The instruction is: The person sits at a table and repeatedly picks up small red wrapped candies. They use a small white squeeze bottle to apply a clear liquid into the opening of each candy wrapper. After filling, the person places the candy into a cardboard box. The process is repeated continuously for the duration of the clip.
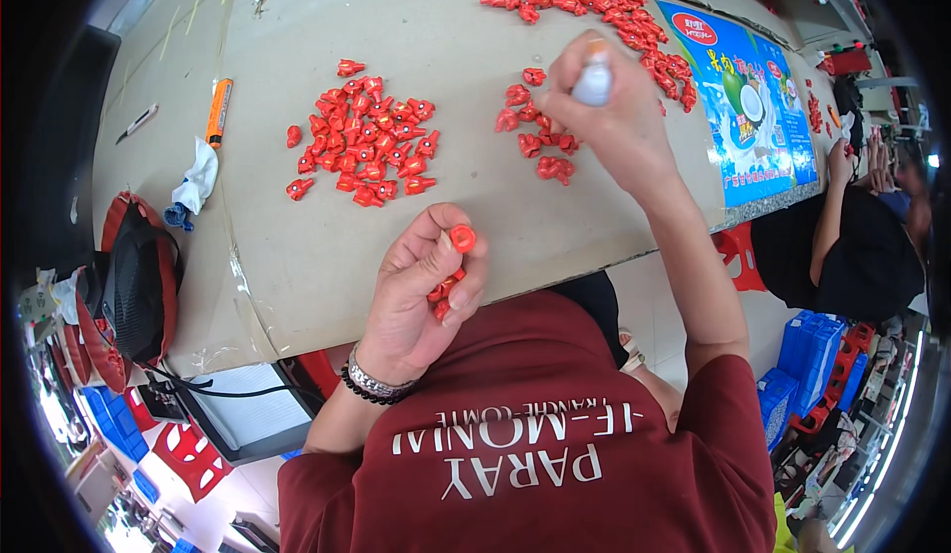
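Observation:
My left hand (408, 280) is closed around several small red plastic pieces. One red piece (463, 239) is pinched between thumb and fingertips, its round hollow end facing up; the others show lower down in the curled fingers. Over the table to the right, my right hand (624, 132) grips a small white object with an orange part (593, 82), perhaps a bottle or marker; its exact kind is unclear. Partly behind that hand lies a loose group of red pieces (555, 168). Left of it, a pile of red pieces with small dark and gold marks (367, 142) lies on the table.
A larger heap of red pieces (604, 8) covers the far right of the table (267, 246), beside a blue printed sheet (743, 107). At left are an orange marker (220, 112), crumpled tissue (196, 176), a knife (137, 123) and a black-red bag (144, 276). Another person (852, 246) sits at right.

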`<state>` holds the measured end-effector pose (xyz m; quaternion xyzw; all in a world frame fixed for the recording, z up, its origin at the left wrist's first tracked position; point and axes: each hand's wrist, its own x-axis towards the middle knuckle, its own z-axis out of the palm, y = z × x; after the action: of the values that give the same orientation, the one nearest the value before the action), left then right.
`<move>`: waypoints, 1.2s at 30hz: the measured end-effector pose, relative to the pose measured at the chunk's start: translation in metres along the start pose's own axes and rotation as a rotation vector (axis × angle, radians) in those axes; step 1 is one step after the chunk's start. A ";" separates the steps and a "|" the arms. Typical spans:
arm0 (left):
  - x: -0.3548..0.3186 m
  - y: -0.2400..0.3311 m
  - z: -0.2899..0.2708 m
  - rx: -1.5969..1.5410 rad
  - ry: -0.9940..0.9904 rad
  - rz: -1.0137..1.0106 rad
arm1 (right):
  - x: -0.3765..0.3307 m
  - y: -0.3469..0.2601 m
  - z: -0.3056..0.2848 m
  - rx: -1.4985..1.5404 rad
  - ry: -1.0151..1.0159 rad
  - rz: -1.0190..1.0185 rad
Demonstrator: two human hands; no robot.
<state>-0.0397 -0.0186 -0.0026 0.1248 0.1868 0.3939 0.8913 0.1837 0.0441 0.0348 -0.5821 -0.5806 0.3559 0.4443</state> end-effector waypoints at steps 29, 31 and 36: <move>0.013 0.004 0.008 0.049 0.035 0.103 | -0.049 -0.017 0.033 0.700 -0.083 0.278; 0.014 0.002 0.008 0.023 0.017 0.112 | -0.053 -0.014 0.032 0.679 -0.081 0.252; 0.017 -0.001 0.015 0.074 0.013 0.117 | -0.057 -0.009 0.030 0.631 -0.083 0.216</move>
<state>-0.0216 -0.0075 0.0064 0.1657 0.1994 0.4389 0.8603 0.1488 -0.0103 0.0269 -0.4589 -0.3946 0.5864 0.5383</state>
